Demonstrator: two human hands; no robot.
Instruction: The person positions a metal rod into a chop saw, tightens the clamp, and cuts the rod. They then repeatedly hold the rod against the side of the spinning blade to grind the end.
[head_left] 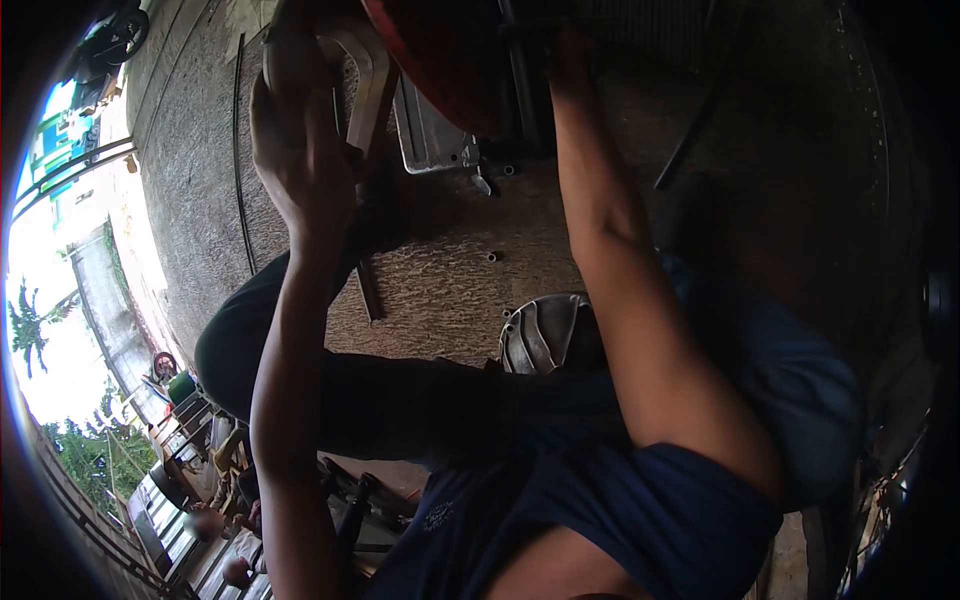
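My left hand (305,150) is raised at the upper left, its fingers curled around a rounded grey part (292,65). Right beside it a bent, pale metal bar (372,85) curves downward. My right arm reaches up to the top of the view, where my right hand (570,55) sits in deep shadow near a dark upright bar (522,75). Its fingers are too dark to make out. Between my hands hangs a red curved body (430,60), cut off by the top edge.
A metal tray (425,150) and a small metal tool (482,180) lie ahead on the floor. A ribbed metal cover (540,335) rests near my folded leg (440,400). Small rings (493,257) and thin rods (240,150) are scattered about. Other people (240,560) are at lower left.
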